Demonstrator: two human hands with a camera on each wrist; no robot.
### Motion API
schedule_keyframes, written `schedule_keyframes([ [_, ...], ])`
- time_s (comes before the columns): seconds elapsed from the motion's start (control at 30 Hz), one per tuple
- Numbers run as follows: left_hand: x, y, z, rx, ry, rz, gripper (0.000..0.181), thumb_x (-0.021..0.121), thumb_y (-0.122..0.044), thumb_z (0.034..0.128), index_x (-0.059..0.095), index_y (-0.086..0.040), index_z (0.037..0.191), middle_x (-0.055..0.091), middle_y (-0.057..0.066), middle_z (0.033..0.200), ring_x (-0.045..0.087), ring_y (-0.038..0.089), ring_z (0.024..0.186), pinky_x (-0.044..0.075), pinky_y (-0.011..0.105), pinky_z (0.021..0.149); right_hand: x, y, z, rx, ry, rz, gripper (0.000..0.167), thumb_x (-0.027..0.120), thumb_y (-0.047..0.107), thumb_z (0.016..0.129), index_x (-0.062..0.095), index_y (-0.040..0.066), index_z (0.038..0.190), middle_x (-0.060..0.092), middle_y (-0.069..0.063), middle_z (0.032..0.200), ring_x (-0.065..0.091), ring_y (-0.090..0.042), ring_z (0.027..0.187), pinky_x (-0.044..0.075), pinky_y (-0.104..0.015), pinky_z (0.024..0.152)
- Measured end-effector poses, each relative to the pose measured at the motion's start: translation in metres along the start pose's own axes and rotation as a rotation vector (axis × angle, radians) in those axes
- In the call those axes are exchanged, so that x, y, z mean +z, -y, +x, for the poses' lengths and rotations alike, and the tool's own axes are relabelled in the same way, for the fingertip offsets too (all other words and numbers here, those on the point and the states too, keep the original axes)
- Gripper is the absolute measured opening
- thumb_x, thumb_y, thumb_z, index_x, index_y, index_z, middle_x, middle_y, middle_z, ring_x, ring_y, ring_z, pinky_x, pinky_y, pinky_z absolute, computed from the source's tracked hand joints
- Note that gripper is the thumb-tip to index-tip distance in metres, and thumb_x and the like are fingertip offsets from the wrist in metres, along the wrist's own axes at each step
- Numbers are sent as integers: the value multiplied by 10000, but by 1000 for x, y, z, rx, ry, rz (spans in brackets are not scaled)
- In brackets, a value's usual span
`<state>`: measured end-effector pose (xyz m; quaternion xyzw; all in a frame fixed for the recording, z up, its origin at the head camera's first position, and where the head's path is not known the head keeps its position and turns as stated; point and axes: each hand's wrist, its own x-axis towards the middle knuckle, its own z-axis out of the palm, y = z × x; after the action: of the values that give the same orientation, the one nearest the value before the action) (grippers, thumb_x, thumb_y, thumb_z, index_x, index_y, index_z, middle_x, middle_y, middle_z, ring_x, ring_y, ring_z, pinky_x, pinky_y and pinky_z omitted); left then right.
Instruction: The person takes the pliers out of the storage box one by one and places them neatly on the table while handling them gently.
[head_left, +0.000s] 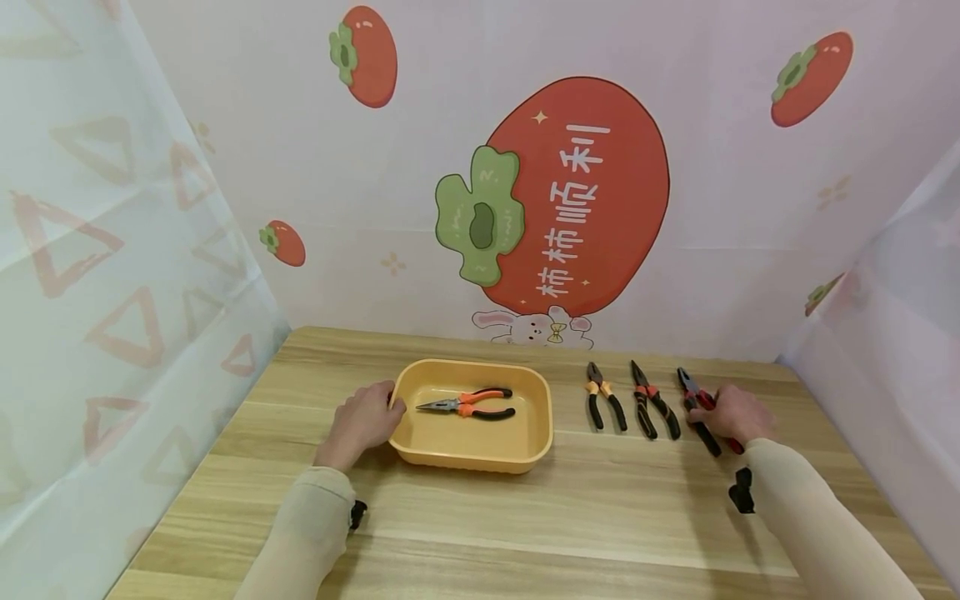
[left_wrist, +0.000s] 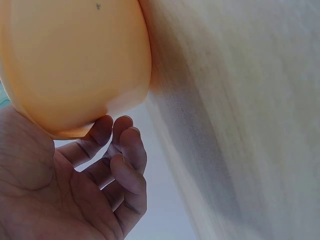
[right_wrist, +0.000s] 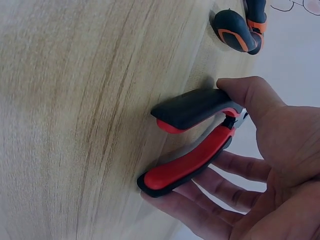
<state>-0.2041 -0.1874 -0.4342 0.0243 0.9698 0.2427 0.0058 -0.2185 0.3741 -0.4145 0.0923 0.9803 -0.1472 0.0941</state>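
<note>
Red-and-black-handled metal pliers (head_left: 706,440) gripped by the right hand (head_left: 738,412) at the right of the frame

These pliers lie on the light wood-grain tabletop (head_left: 525,533), in the right part of the head view, tips toward the top and handles toward the bottom. The right hand's fingers are curled about the spread handles: the right wrist view shows the thumb on one handle and fingers against the other.

Left of centre in the head view sits a yellow plastic tray (head_left: 480,462), rectangular with rounded corners. The left hand (head_left: 367,423) grips its left edge, fingers bent, with a fingertip against the outside in the left wrist view. Inside the tray lie long-nosed pliers with orange-and-black handles (head_left: 464,405), tips toward the left of the frame.

Between the tray and the right hand, two more pliers lie side by side, tips toward the top: a pair with yellow-orange and black handles (head_left: 593,387), nearer the tray, and a pair with red-orange and black handles (head_left: 662,406), nearer the gripped pliers.

Behind the tabletop, a pale backdrop (head_left: 735,167) carries a large red persimmon print (head_left: 622,200) with white characters, upper centre, and a white cartoon rabbit (head_left: 534,327) just below it.
</note>
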Motion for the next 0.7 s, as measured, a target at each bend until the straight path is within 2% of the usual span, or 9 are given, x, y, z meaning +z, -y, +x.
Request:
schedule_keyframes([
  [0.37, -1, -1, -1, 0, -4, -5, 182, 512, -248, 1002, 610, -95, 989, 534, 41, 701, 509, 210, 575, 373, 358, 517, 4, -3, 5, 13, 6, -9, 469, 702, 425, 923, 438, 104, 706, 399, -19, 600, 408, -172, 532, 318, -313, 508],
  [0.7, 1, -1, -1, -5, -4, -7, 169, 510, -247, 997, 600, -110, 951, 533, 38, 690, 505, 208, 570, 368, 357, 517, 4, -1, 12, 65, 24, -38, 483, 691, 455, 931, 467, 100, 691, 433, -69, 654, 445, -219, 593, 346, -368, 592],
])
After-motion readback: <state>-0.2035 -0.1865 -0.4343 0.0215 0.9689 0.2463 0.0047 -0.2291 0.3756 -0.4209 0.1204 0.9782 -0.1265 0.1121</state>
